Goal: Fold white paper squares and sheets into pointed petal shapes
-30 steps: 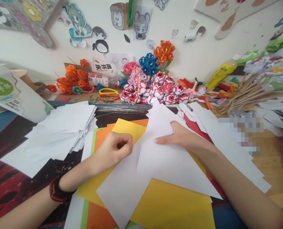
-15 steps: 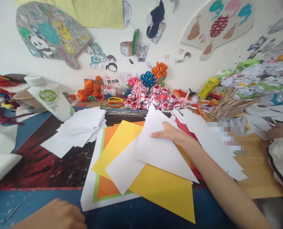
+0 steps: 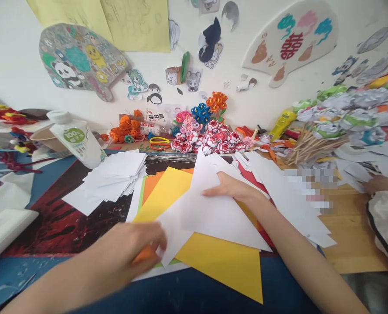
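My right hand (image 3: 225, 185) grips a large white paper sheet (image 3: 220, 220) by its upper right edge, thumb on top, fingers hidden behind it. A narrower white paper piece (image 3: 181, 240) shows beneath it at the left. My left hand (image 3: 141, 244), slightly blurred, has its fingers curled and thumb brought together at the left corner of that narrower piece. Under both lies a yellow sheet (image 3: 226, 266), turned askew over an orange sheet (image 3: 151, 189) with green and white sheets below.
White paper pieces are stacked at left (image 3: 112, 174) and right (image 3: 285, 196). Behind stand a white bottle (image 3: 79, 139), red-and-white paper roses (image 3: 213, 139) and a yellow glue tube (image 3: 282, 124). Flowers on sticks (image 3: 311, 139) lie right, near another person's sleeve (image 3: 385, 226). A white box (image 3: 7, 231) sits left.
My left hand has come up from the bottom edge to the left corner of the narrower white paper. The right hand keeps its grip, and the view has tilted slightly upward.
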Motion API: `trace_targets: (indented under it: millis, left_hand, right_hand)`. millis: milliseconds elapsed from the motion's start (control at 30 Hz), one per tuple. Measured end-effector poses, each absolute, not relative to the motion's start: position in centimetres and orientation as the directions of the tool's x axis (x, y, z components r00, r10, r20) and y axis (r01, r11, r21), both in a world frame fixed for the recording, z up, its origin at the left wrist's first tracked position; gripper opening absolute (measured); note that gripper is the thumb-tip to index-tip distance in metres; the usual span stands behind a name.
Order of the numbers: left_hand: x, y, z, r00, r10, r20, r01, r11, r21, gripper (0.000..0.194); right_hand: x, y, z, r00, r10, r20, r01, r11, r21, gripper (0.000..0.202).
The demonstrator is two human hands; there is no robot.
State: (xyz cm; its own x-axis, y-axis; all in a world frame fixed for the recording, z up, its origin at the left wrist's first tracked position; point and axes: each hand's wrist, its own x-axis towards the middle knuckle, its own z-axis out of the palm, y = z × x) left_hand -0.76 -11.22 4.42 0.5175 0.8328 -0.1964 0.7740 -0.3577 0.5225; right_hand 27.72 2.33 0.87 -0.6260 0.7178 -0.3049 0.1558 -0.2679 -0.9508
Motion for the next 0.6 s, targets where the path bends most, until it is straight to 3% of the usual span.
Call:
trace_targets:
  millis: [133,333,433,600]
  left_hand:
    - [3.8,-3.4,4.3,0.328,0.945,-0.002,0.709,-0.244,0.662,0.026]
    - [6.0,1.2,1.7,0.289,0.955,-0.058,0.404,-0.067,0.912,0.025]
    - [6.0,1.3,1.1,0.363,0.926,-0.105,0.322,-0.018,0.947,0.028]
    - [6.1,1.1,-0.1,0.452,0.888,-0.082,0.323,-0.078,0.943,0.028]
  right_hand:
    - [27.7,2.3,0.8,-0.687,0.665,-0.293,0.14,-0.275,-0.951,0.056]
    - [28.0,3.1,0.7,-0.705,0.636,-0.313,0.17,-0.277,-0.946,0.051]
    - [28.0,3.3,0.5,-0.638,0.709,-0.301,0.161,-0.26,-0.952,0.041]
    - [27.5,3.2,-0.1,-0.516,0.809,-0.281,0.217,-0.194,-0.957,0.037]
